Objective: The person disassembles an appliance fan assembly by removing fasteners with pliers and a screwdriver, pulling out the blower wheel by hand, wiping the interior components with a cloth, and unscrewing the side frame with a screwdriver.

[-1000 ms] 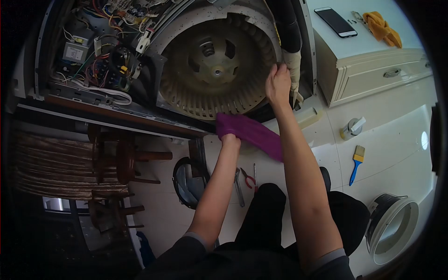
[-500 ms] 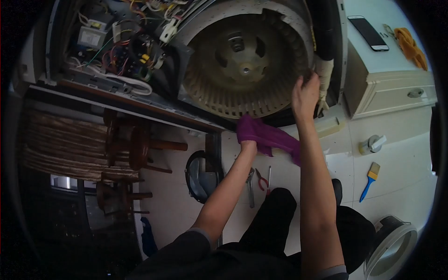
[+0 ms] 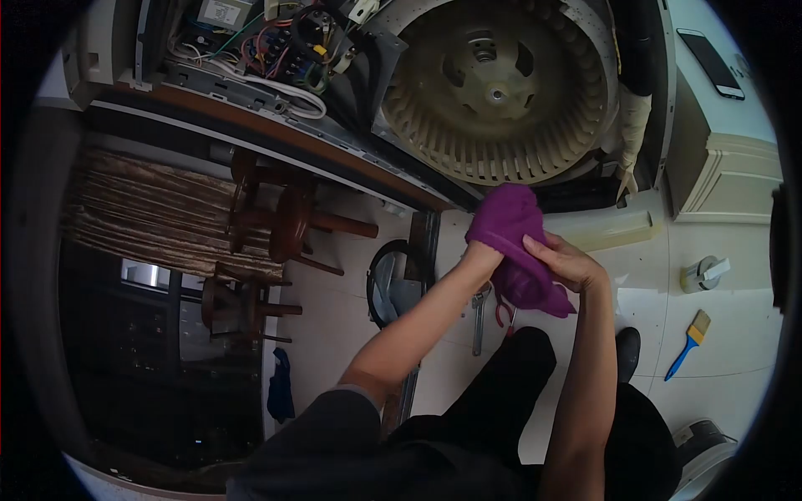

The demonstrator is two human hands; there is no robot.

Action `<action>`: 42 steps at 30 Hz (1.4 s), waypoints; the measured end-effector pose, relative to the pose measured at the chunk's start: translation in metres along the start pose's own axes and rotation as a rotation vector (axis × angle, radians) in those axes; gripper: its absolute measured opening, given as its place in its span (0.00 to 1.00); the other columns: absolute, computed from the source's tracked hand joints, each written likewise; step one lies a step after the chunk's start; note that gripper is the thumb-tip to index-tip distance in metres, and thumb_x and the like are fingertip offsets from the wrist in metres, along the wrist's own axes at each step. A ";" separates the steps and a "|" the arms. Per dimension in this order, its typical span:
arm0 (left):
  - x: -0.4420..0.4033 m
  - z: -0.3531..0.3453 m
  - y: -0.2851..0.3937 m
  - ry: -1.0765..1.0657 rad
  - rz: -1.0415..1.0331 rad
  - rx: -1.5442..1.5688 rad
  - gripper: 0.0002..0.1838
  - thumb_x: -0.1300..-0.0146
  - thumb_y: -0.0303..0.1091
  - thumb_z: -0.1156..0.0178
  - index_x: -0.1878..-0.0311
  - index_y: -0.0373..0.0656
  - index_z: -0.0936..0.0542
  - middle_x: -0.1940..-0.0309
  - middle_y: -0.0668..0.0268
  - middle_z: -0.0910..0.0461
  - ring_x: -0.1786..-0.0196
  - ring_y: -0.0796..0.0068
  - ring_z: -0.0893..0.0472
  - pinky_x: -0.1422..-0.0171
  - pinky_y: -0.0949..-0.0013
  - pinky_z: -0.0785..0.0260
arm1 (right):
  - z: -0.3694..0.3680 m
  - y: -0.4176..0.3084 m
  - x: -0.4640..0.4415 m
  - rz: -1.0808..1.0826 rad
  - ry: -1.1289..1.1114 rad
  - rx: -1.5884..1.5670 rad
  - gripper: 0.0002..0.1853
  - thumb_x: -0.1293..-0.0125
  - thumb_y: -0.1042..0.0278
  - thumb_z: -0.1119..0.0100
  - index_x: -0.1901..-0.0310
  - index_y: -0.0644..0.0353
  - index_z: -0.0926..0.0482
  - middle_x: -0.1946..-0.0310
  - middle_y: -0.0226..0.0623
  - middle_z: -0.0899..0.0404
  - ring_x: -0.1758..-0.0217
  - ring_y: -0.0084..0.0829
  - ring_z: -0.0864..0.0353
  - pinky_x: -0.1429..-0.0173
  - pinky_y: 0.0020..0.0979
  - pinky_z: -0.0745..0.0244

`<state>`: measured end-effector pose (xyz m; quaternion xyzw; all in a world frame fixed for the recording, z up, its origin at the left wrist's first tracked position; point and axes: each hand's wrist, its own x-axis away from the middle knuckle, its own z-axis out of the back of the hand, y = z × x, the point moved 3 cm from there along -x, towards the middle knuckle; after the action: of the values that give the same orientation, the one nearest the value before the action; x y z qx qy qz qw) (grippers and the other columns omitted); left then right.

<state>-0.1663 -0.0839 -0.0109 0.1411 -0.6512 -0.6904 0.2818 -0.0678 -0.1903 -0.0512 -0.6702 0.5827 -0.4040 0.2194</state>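
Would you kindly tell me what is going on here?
Someone's right grip pinches a purple cloth wrapped over their left grip, mostly hiding it. In view, the cloth sits just below a fan wheel in an opened machine; whether they touch is unclear. A wrench and pliers lie on the floor near one knee, with a paintbrush off to the right.

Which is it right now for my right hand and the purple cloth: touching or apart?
Touching: the head view shows the right hand with its fingertips overlapping the purple cloth, no gap between them.
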 end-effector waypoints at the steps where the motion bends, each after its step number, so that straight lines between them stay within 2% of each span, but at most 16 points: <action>1: 0.006 0.004 0.004 0.001 0.003 -0.007 0.21 0.27 0.36 0.50 0.36 0.38 0.33 0.41 0.64 0.30 0.41 0.76 0.29 0.37 0.73 0.36 | 0.004 0.003 -0.003 0.126 0.002 -0.023 0.25 0.36 0.49 0.39 0.48 0.62 0.22 0.53 0.34 0.20 0.53 0.21 0.21 0.56 0.26 0.24; 3: 0.025 0.003 0.016 -0.253 -0.200 -0.616 0.24 0.28 0.34 0.50 0.32 0.36 0.37 0.37 0.59 0.31 0.38 0.72 0.29 0.33 0.70 0.38 | 0.020 0.008 -0.008 0.193 0.047 -0.100 0.22 0.37 0.53 0.38 0.50 0.64 0.22 0.57 0.34 0.19 0.57 0.22 0.20 0.57 0.26 0.24; 4: 0.036 0.006 0.020 -0.254 -0.192 -0.619 0.24 0.28 0.34 0.50 0.32 0.36 0.37 0.37 0.59 0.31 0.38 0.72 0.29 0.33 0.70 0.38 | 0.028 0.010 -0.010 0.256 0.092 -0.168 0.19 0.38 0.58 0.36 0.52 0.65 0.21 0.61 0.35 0.18 0.62 0.23 0.19 0.59 0.25 0.23; 6: 0.059 0.011 0.024 -0.397 0.200 -0.420 0.25 0.28 0.40 0.51 0.32 0.41 0.36 0.38 0.58 0.29 0.33 0.70 0.32 0.33 0.65 0.38 | 0.032 0.015 -0.016 0.256 0.197 -0.249 0.17 0.38 0.60 0.37 0.55 0.65 0.20 0.64 0.34 0.18 0.65 0.24 0.19 0.60 0.26 0.23; 9: 0.072 0.027 0.065 -0.659 0.236 -0.637 0.27 0.28 0.43 0.50 0.30 0.43 0.37 0.38 0.58 0.28 0.33 0.68 0.32 0.32 0.64 0.38 | 0.043 0.006 -0.009 0.247 0.403 -0.163 0.13 0.40 0.63 0.38 0.60 0.65 0.19 0.69 0.36 0.17 0.69 0.28 0.18 0.63 0.28 0.24; 13: 0.094 0.059 0.079 -0.494 0.225 -0.739 0.27 0.29 0.44 0.49 0.31 0.44 0.36 0.39 0.57 0.27 0.36 0.62 0.28 0.34 0.61 0.36 | 0.070 0.021 -0.014 0.219 0.677 0.494 0.15 0.48 0.63 0.37 0.65 0.67 0.18 0.73 0.49 0.18 0.69 0.41 0.16 0.61 0.35 0.24; 14: 0.098 0.061 0.086 -0.446 0.214 -0.969 0.27 0.30 0.44 0.48 0.32 0.45 0.35 0.41 0.56 0.26 0.38 0.59 0.27 0.35 0.59 0.35 | 0.065 0.016 -0.009 0.144 0.701 0.630 0.22 0.53 0.61 0.35 0.59 0.68 0.21 0.72 0.55 0.19 0.65 0.48 0.16 0.57 0.39 0.23; 18: 0.115 0.079 0.070 -0.373 0.051 -1.314 0.25 0.33 0.44 0.44 0.36 0.45 0.31 0.45 0.54 0.25 0.43 0.53 0.25 0.38 0.55 0.34 | 0.077 0.051 -0.017 -0.016 0.697 1.080 0.26 0.53 0.60 0.34 0.54 0.68 0.25 0.70 0.53 0.19 0.61 0.47 0.16 0.54 0.42 0.23; 19: 0.119 0.082 0.069 -0.356 0.042 -1.304 0.25 0.33 0.44 0.44 0.36 0.45 0.31 0.45 0.54 0.25 0.43 0.53 0.25 0.38 0.55 0.34 | 0.067 0.050 -0.006 0.023 0.859 1.236 0.22 0.51 0.60 0.34 0.60 0.70 0.24 0.70 0.52 0.18 0.61 0.46 0.16 0.56 0.42 0.22; 20: 0.122 0.085 0.067 -0.377 0.056 -1.350 0.25 0.34 0.44 0.44 0.36 0.45 0.30 0.45 0.55 0.24 0.43 0.54 0.25 0.38 0.56 0.34 | 0.059 0.043 0.000 0.069 1.025 1.390 0.20 0.48 0.60 0.34 0.65 0.72 0.24 0.69 0.51 0.17 0.61 0.45 0.16 0.58 0.42 0.22; 24: 0.135 0.102 0.074 -0.287 -0.010 -1.354 0.26 0.34 0.45 0.43 0.36 0.46 0.30 0.46 0.57 0.24 0.44 0.56 0.24 0.38 0.57 0.34 | 0.048 -0.014 0.006 0.022 1.060 1.597 0.22 0.47 0.57 0.33 0.61 0.71 0.24 0.68 0.52 0.18 0.58 0.44 0.16 0.55 0.43 0.23; 29: 0.159 0.118 0.073 -0.136 -0.088 -1.264 0.26 0.35 0.45 0.43 0.37 0.46 0.30 0.49 0.57 0.23 0.45 0.56 0.24 0.40 0.56 0.33 | -0.040 -0.142 0.024 0.655 0.939 1.209 0.17 0.40 0.57 0.36 0.59 0.65 0.21 0.71 0.46 0.17 0.65 0.38 0.16 0.60 0.37 0.24; 32: 0.180 0.120 0.060 -0.093 -0.118 -1.206 0.25 0.36 0.43 0.42 0.38 0.46 0.29 0.50 0.57 0.22 0.47 0.55 0.23 0.41 0.56 0.32 | -0.092 -0.185 0.013 0.794 0.772 1.040 0.16 0.37 0.58 0.38 0.60 0.66 0.19 0.74 0.41 0.18 0.70 0.28 0.18 0.65 0.30 0.26; 36: 0.209 0.120 0.027 -0.021 -0.211 -1.021 0.23 0.37 0.42 0.42 0.40 0.45 0.28 0.52 0.57 0.21 0.51 0.54 0.21 0.46 0.55 0.29 | -0.114 -0.198 -0.037 0.698 0.563 0.639 0.13 0.37 0.64 0.36 0.62 0.68 0.18 0.76 0.34 0.19 0.76 0.20 0.23 0.69 0.23 0.29; 38: 0.227 0.121 0.010 0.003 -0.084 -0.986 0.22 0.37 0.41 0.41 0.41 0.45 0.27 0.52 0.56 0.21 0.52 0.53 0.21 0.48 0.55 0.29 | -0.114 -0.198 -0.064 0.693 0.523 0.541 0.14 0.37 0.62 0.36 0.62 0.68 0.18 0.76 0.31 0.21 0.78 0.18 0.27 0.72 0.21 0.32; 42: 0.269 0.125 -0.032 0.030 -0.135 -0.906 0.22 0.38 0.39 0.41 0.41 0.45 0.27 0.54 0.54 0.20 0.54 0.52 0.20 0.50 0.55 0.28 | -0.110 -0.196 -0.098 0.667 0.501 0.423 0.18 0.37 0.54 0.35 0.57 0.62 0.18 0.66 0.28 0.18 0.68 0.18 0.22 0.66 0.21 0.30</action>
<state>-0.4585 -0.1357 0.0185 0.0558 -0.2690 -0.9202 0.2790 -0.0364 -0.0332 0.1338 -0.2687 0.7060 -0.5707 0.3218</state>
